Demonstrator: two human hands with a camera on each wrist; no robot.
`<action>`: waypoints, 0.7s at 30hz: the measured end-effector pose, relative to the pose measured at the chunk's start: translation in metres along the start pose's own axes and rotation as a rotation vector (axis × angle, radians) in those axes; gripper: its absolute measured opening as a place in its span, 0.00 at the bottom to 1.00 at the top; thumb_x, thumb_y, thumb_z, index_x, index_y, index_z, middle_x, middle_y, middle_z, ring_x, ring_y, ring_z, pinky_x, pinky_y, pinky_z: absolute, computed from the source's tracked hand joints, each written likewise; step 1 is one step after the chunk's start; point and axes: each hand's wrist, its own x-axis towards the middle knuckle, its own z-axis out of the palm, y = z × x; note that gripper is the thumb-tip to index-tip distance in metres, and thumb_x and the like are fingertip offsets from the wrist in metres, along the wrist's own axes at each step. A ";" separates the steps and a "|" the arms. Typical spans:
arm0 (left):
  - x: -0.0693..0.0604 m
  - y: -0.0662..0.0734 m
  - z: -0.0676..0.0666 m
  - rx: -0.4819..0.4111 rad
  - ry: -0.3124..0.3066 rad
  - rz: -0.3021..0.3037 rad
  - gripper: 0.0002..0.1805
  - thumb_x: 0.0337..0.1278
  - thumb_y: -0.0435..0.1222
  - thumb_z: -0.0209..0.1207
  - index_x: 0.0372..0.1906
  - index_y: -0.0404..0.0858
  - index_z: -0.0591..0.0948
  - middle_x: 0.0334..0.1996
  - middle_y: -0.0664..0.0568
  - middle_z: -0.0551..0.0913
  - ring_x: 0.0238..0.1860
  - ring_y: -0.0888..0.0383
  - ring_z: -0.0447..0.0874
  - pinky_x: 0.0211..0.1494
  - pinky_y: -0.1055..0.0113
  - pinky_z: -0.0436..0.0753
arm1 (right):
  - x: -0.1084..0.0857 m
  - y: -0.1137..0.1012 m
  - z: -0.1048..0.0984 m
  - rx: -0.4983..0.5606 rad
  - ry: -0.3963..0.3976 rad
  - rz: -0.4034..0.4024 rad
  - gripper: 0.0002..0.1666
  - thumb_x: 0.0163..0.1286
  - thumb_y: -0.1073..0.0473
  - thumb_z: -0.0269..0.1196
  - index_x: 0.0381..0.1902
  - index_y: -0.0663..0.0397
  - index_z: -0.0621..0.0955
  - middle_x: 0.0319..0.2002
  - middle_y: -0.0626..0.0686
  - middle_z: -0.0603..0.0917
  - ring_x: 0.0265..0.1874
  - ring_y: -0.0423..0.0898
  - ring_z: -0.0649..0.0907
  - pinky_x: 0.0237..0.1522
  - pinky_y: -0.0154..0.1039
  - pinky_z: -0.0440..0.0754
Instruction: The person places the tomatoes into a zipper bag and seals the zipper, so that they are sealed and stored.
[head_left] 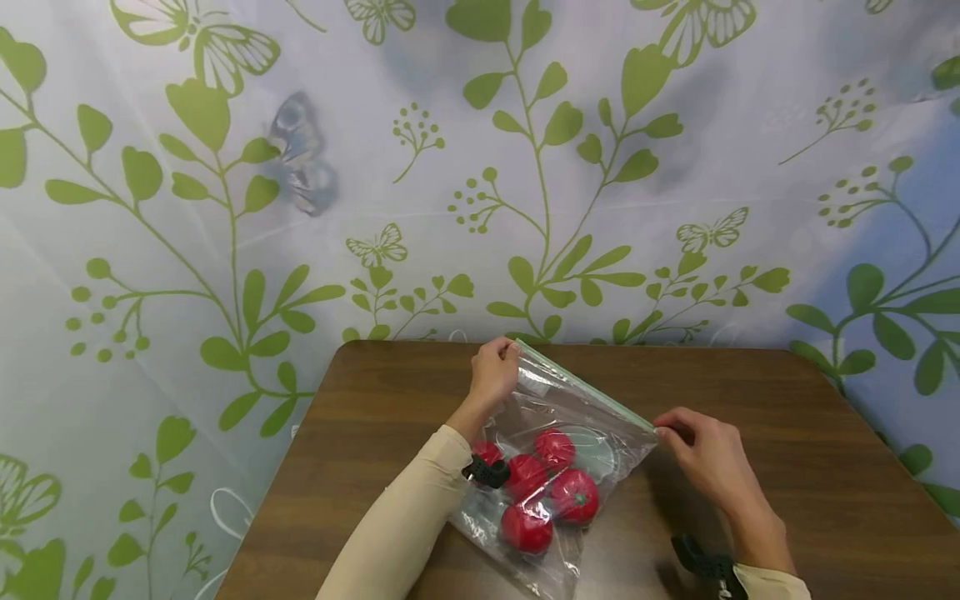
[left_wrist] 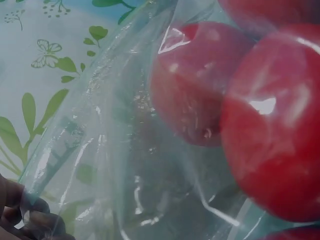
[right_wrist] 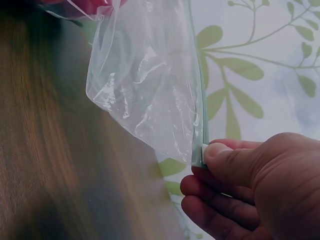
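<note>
A clear zip bag (head_left: 551, 408) with a pale green top strip holds several red tomatoes (head_left: 527, 527). In the head view the strip runs slanting down from left to right. My left hand (head_left: 495, 371) pinches the bag's upper left corner. At the other end of the strip, my right hand (head_left: 705, 454) pinches the corner between thumb and forefinger; the right wrist view shows a small white slider (right_wrist: 205, 152) under the thumb. Tomatoes (left_wrist: 275, 120) fill the right side of the left wrist view, seen through the plastic, with the left fingers (left_wrist: 40, 220) at the lower left.
A brown wooden table (head_left: 390, 417) lies under the bag and hands. Behind it hangs a pale cloth (head_left: 465, 250) printed with green leaves and butterflies. Dark straps (head_left: 708, 562) sit on the wrists. A white cord (head_left: 228, 508) hangs left of the table.
</note>
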 end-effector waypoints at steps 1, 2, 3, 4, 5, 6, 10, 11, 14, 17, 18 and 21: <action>0.001 -0.001 0.001 0.011 -0.009 -0.010 0.14 0.85 0.39 0.55 0.45 0.37 0.89 0.32 0.51 0.83 0.33 0.57 0.76 0.36 0.65 0.76 | 0.002 0.001 0.002 0.002 -0.012 0.011 0.03 0.74 0.62 0.72 0.43 0.49 0.91 0.39 0.50 0.93 0.36 0.45 0.86 0.38 0.44 0.83; 0.002 0.000 0.001 0.025 -0.015 -0.019 0.14 0.85 0.39 0.54 0.46 0.37 0.89 0.34 0.50 0.84 0.35 0.57 0.77 0.38 0.65 0.77 | 0.003 0.002 0.004 0.006 -0.027 0.022 0.04 0.75 0.62 0.72 0.43 0.49 0.91 0.39 0.50 0.93 0.37 0.47 0.86 0.39 0.45 0.83; 0.003 0.000 0.002 0.035 -0.027 -0.030 0.15 0.85 0.39 0.53 0.47 0.37 0.88 0.36 0.50 0.85 0.37 0.56 0.78 0.39 0.64 0.78 | 0.005 0.003 0.005 0.012 -0.042 0.033 0.04 0.75 0.62 0.71 0.43 0.49 0.91 0.40 0.51 0.93 0.37 0.48 0.86 0.40 0.47 0.84; 0.004 0.001 0.002 0.053 -0.030 -0.035 0.15 0.85 0.40 0.53 0.47 0.37 0.88 0.36 0.50 0.85 0.38 0.56 0.79 0.40 0.64 0.78 | 0.007 0.004 0.006 0.015 -0.054 0.042 0.04 0.75 0.63 0.71 0.43 0.49 0.91 0.40 0.52 0.93 0.38 0.49 0.86 0.41 0.48 0.84; 0.006 0.001 0.003 0.067 -0.031 -0.042 0.16 0.85 0.40 0.52 0.47 0.37 0.88 0.36 0.50 0.85 0.39 0.55 0.79 0.41 0.64 0.79 | 0.009 0.005 0.007 0.018 -0.067 0.051 0.04 0.76 0.63 0.71 0.44 0.49 0.91 0.41 0.52 0.93 0.38 0.50 0.86 0.42 0.49 0.84; 0.007 0.001 0.004 0.076 -0.033 -0.052 0.16 0.85 0.40 0.51 0.46 0.37 0.87 0.36 0.50 0.85 0.39 0.54 0.80 0.41 0.63 0.79 | 0.010 0.006 0.008 0.019 -0.078 0.058 0.04 0.76 0.63 0.70 0.44 0.49 0.91 0.41 0.52 0.93 0.38 0.50 0.86 0.42 0.50 0.84; 0.012 0.000 0.006 0.082 -0.056 -0.095 0.19 0.83 0.43 0.47 0.40 0.38 0.84 0.32 0.48 0.81 0.37 0.50 0.79 0.41 0.57 0.79 | 0.017 0.011 0.011 0.016 -0.107 0.074 0.04 0.76 0.61 0.70 0.45 0.49 0.91 0.42 0.53 0.93 0.40 0.53 0.86 0.45 0.53 0.83; 0.012 0.000 0.007 0.098 -0.057 -0.094 0.18 0.82 0.42 0.47 0.40 0.38 0.83 0.32 0.47 0.81 0.37 0.49 0.79 0.42 0.56 0.80 | 0.018 0.012 0.012 0.014 -0.111 0.079 0.04 0.76 0.61 0.70 0.45 0.49 0.91 0.43 0.54 0.93 0.41 0.53 0.86 0.45 0.54 0.83; 0.037 -0.041 0.024 0.143 -0.044 -0.035 0.14 0.73 0.45 0.50 0.40 0.44 0.84 0.36 0.53 0.85 0.40 0.55 0.81 0.45 0.58 0.81 | 0.021 0.017 0.016 0.011 -0.121 0.091 0.05 0.76 0.61 0.70 0.45 0.50 0.91 0.43 0.55 0.93 0.41 0.54 0.86 0.45 0.56 0.83; 0.059 -0.077 0.041 0.204 -0.017 0.024 0.13 0.60 0.39 0.57 0.47 0.45 0.85 0.44 0.51 0.87 0.45 0.54 0.83 0.48 0.56 0.83 | 0.023 0.022 0.023 0.013 -0.139 0.115 0.05 0.76 0.61 0.69 0.45 0.52 0.90 0.42 0.56 0.92 0.41 0.55 0.85 0.46 0.58 0.84; 0.066 -0.088 0.045 0.206 -0.026 0.024 0.16 0.57 0.38 0.59 0.51 0.46 0.85 0.48 0.49 0.88 0.48 0.51 0.83 0.50 0.53 0.84 | 0.024 0.023 0.025 0.015 -0.146 0.124 0.05 0.76 0.61 0.69 0.45 0.52 0.90 0.42 0.56 0.92 0.41 0.55 0.85 0.46 0.59 0.84; 0.059 -0.077 0.041 0.245 -0.057 -0.020 0.27 0.53 0.33 0.63 0.61 0.44 0.83 0.57 0.40 0.83 0.57 0.40 0.81 0.57 0.43 0.83 | 0.025 0.026 0.032 0.015 -0.163 0.143 0.05 0.76 0.61 0.68 0.45 0.53 0.90 0.41 0.55 0.92 0.41 0.55 0.84 0.47 0.59 0.83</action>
